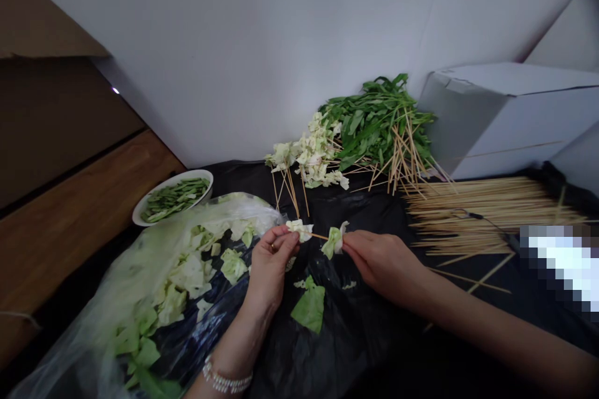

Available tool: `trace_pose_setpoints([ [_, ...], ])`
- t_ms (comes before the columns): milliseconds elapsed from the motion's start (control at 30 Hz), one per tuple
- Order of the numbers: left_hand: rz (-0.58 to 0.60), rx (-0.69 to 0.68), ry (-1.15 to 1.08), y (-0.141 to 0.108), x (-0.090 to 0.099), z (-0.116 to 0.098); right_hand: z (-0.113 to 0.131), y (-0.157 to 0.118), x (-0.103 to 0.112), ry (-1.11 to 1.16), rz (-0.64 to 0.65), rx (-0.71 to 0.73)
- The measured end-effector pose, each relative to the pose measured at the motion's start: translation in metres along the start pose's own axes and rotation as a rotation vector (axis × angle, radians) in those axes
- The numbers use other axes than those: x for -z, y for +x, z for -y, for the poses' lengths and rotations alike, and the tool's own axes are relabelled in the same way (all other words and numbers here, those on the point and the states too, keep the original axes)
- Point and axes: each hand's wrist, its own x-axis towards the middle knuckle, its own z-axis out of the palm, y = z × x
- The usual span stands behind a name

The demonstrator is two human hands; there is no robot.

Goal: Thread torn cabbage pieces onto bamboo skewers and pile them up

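In the head view, a black plastic sheet (346, 343) meets a plain white wall (262, 50), wooden floor (93, 193) at left. Mid-frame, a thin tan wooden skewer (319, 236) spans both hands, pale-green cabbage pieces (333, 242) on it; left fingers (286, 243) pinch one piece, right fingers (350, 243) close at the other.

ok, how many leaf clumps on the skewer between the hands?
2. On the skewer: a pale clump at the left hand's fingertips, and a greener clump against the right hand. Fingers or folds may hide more.
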Motion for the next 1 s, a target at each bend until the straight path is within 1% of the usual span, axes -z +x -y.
trace_pose_setpoints([
  [367, -0.007, -0.123, 0.172, -0.003, -0.005, -0.005, 0.0, 0.0, -0.003, -0.011, -0.001, -0.007],
  [633, 0.02, -0.213, 0.324, -0.011, -0.01, -0.003, 0.001, 0.0, -0.005, -0.01, 0.046, -0.04],
  [800, 0.024, -0.25, 0.353, -0.011, -0.009, -0.001, 0.0, 0.0, -0.005, -0.011, 0.042, -0.04],
  [933, 0.051, -0.331, 0.424, -0.012, -0.009, 0.003, 0.0, 0.0, -0.007, -0.003, 0.038, -0.037],
  [1000, 0.109, -0.318, 0.438, -0.013, -0.009, 0.002, 0.0, 0.0, -0.007, 0.001, 0.037, -0.036],
])
